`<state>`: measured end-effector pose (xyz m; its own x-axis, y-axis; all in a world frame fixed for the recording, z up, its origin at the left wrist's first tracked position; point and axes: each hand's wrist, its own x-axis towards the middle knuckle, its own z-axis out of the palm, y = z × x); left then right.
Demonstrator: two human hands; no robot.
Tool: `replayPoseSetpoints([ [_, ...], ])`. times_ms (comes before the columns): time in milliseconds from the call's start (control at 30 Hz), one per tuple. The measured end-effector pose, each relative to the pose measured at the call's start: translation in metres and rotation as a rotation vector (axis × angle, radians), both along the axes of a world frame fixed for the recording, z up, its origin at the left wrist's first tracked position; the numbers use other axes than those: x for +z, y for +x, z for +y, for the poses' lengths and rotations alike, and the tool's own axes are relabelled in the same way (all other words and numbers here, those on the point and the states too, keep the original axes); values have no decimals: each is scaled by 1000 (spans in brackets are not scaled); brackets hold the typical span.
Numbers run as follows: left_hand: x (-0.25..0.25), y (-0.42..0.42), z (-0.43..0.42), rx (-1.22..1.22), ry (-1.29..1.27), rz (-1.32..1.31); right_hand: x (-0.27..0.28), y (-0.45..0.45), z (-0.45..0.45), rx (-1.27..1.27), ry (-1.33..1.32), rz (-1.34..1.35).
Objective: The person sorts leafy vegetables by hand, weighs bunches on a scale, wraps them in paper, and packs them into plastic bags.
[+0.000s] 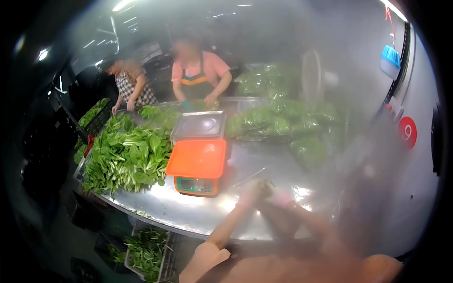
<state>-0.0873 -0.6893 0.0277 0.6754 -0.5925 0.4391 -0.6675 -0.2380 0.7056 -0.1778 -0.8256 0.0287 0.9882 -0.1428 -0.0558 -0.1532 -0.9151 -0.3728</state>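
Both hands are close together over the steel table [188, 214], right of the orange scale [196, 165]. My left hand [250, 192] looks pale, as if gloved, and is blurred by haze. My right hand [279, 197], pinkish at the wrist, is beside it. A small dark greenish thing [265, 187] shows between them; its kind and the fingers' grip on it are too hazy to make out. Leafy greens [130, 155] are heaped left of the scale.
A second scale [198, 125] stands behind the orange one. Bagged greens [278, 118] lie at the back right. Two people work across the table. A crate of greens [146, 252] sits below the front edge, and a wall is on the right.
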Motion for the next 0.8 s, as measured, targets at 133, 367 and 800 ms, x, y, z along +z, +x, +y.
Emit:
replayPoseSetpoints([
  [133, 23, 4, 9, 18, -79, 223, 1, 11, -2, -47, 143, -26],
  [367, -10, 13, -16, 37, 46, -233, -29, 33, -1, -131, 182, -49],
  [800, 28, -2, 11, 121, -11, -308, 24, 35, -13, -330, 930, -340],
])
